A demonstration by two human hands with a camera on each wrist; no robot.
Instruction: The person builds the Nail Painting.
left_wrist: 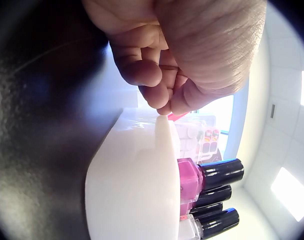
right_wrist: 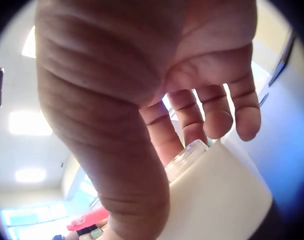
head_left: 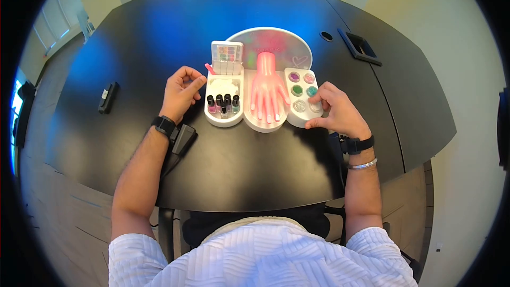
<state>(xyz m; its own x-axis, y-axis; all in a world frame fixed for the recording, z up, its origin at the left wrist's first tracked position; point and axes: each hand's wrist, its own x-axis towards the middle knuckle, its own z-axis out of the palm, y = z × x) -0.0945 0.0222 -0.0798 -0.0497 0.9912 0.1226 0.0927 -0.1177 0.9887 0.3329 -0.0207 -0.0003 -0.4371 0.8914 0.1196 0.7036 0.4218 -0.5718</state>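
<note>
My left hand (head_left: 183, 93) is at the outer edge of the left white tray (head_left: 226, 121). Its fingers are curled, thumb against fingertips, right at the rim in the left wrist view; whether they pinch anything I cannot tell. Several nail polish bottles (head_left: 223, 107) with black caps stand in that tray, before a whitish heap (head_left: 223, 86). My right hand (head_left: 340, 107) spreads over the right white tray (head_left: 295, 117), thumb by its front corner and fingers loosely bent over the jars. The jars of glitter (head_left: 297, 90) are purple, pink, green, teal and silvery.
Between the trays a pink model hand (head_left: 267, 87) with pale nails rests on a white base (head_left: 260, 125). A rounded panel (head_left: 292, 45) rises behind. A nail sticker case (head_left: 227, 56) stands open at the left. A black device (head_left: 108, 98) lies on the dark table (head_left: 255, 165).
</note>
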